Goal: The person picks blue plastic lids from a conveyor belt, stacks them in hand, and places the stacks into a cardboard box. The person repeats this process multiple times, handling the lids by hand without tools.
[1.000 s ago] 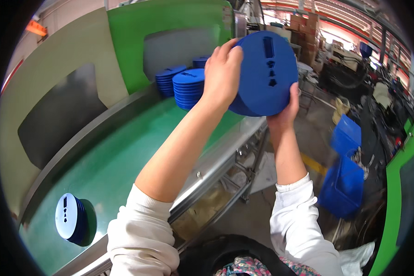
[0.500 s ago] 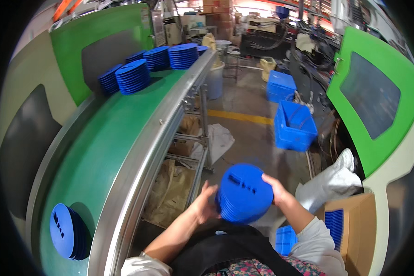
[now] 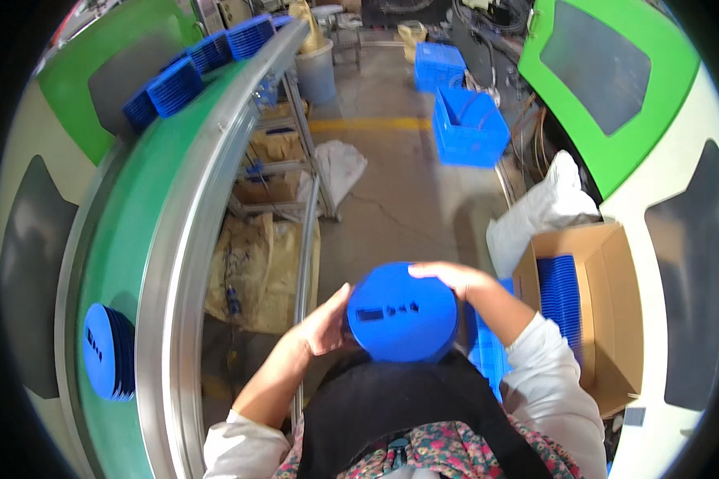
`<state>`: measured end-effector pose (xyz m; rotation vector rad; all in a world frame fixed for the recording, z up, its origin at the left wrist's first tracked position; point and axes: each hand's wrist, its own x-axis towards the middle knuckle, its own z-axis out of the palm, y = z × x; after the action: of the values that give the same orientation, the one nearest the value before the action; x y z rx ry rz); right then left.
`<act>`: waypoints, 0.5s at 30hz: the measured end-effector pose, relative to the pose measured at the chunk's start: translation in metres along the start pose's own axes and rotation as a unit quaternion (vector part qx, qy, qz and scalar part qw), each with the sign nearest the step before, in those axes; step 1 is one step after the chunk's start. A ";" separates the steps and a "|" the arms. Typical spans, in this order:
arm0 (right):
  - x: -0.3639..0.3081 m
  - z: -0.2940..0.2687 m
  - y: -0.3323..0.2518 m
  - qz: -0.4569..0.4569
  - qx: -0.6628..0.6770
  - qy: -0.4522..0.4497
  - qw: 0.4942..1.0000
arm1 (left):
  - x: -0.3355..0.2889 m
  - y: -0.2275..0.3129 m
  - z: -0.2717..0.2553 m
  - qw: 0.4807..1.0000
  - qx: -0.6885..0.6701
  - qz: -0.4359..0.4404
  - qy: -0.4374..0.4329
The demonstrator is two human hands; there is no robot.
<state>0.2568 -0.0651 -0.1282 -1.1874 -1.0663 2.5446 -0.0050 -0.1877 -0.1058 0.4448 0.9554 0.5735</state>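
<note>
Both your hands clasp a stack of round blue discs (image 3: 403, 313) just in front of your chest, over your dark apron (image 3: 391, 407). Your left hand (image 3: 321, 323) presses flat against the stack's left edge, and your right hand (image 3: 449, 277) curls over its top right rim. The top disc faces up and shows a rectangular slot beside a few smaller cut-outs.

To your right, an open brown cardboard box (image 3: 615, 319) holds a row of the same blue discs standing on edge (image 3: 562, 295). Between the box and your right sleeve sits part of a blue crate (image 3: 487, 351). Further off on the floor, two more blue crates (image 3: 467, 120) stand near a yellow floor line (image 3: 367, 124); what lies inside them is unclear. A white sack (image 3: 539, 215) slumps behind the box.

To your left runs a green conveyor belt (image 3: 128, 263) with a metal rail. One stack of blue discs (image 3: 108, 351) lies on it close to you, and more stacks (image 3: 192, 68) sit farther along. Tan sacks (image 3: 256, 263) lie under the conveyor frame.
</note>
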 end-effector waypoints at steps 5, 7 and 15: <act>-0.063 -0.044 0.035 -0.062 -0.017 -0.015 0.998 | 0.037 -0.028 0.063 0.999 0.017 -0.026 -0.021; -0.109 -0.054 0.050 -0.060 -0.026 0.049 0.997 | 0.056 -0.041 0.096 0.998 0.046 -0.048 -0.009; -0.200 -0.098 0.114 -0.090 0.082 0.154 0.981 | 0.132 -0.104 0.135 0.973 0.029 -0.203 -0.102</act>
<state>0.4816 -0.1757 -0.1221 -1.3197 -0.8335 2.1750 0.1967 -0.1979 -0.1814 0.3391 0.8361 0.1262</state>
